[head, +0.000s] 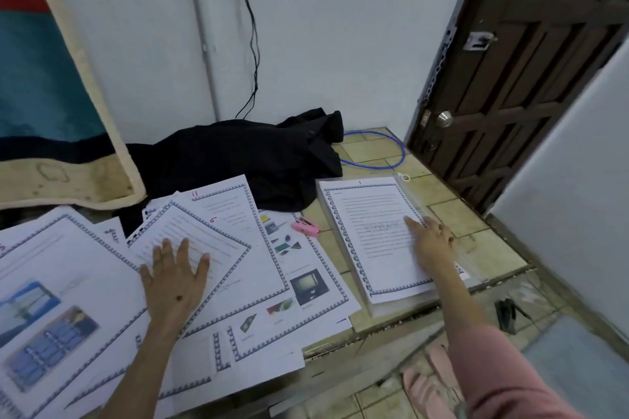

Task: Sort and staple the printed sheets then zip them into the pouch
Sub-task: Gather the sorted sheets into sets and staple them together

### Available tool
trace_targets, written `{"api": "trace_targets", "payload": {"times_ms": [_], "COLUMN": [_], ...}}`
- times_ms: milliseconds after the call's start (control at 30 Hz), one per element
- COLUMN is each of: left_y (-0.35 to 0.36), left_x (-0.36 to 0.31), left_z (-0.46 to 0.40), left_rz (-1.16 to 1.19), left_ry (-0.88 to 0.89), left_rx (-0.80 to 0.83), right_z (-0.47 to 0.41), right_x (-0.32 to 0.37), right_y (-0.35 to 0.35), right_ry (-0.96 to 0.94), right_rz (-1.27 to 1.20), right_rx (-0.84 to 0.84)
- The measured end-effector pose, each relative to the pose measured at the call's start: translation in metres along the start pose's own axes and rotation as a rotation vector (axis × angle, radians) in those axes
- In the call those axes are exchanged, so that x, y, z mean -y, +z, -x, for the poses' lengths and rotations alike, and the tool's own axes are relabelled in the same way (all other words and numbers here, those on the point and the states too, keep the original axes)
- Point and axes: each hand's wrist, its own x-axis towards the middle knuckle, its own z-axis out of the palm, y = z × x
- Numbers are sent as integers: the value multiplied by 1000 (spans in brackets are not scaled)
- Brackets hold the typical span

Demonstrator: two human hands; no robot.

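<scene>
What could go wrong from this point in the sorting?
1. The loose sheets overlap at odd angles under the left hand; a push could scramble the handwritten page numbers' order.
2. The pink stapler lies partly on a sheet, so pulling that sheet may drag it away.
3. The right hand presses page 1 on the clear pouch; it may slide.

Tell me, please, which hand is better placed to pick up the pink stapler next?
Probably the right hand: it rests on the page marked 1, just beside the pink stapler, while the left hand presses the page marked 6.
</scene>
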Motion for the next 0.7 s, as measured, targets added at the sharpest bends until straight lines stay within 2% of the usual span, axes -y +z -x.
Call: {"api": "trace_targets", "payload": {"times_ms": [167,267,333,400,467,533,633,700], "left_y": [-2,-4,-7,-13,-27,-46,-68,-77], "left_x": [-2,-3,-3,-2,-1,8,49,92], "left_z": [1,2,1,0,2,5,10,17], "left_rz": [21,36,73,224,532,747,582,386], "left_ry": [-15,-29,-39,-64,-92,-101,-224,-441], "left_rx": [36,50,57,49,-10,-116,-244,-263], "right_z": [-2,4,26,60,96,126,154,160], "right_x": [2,44,97,157,212,253,281,281], "right_y": [-7,-11,-9,1,22,44,65,79], "right_ry": [19,39,-80,-358,-660,-856,-942,-960], "right_rz": [36,-63,-240,-366,-402,-378,-219,-107], "right_rx": [20,-112,-234,-266,-170,-14,239,263]}}
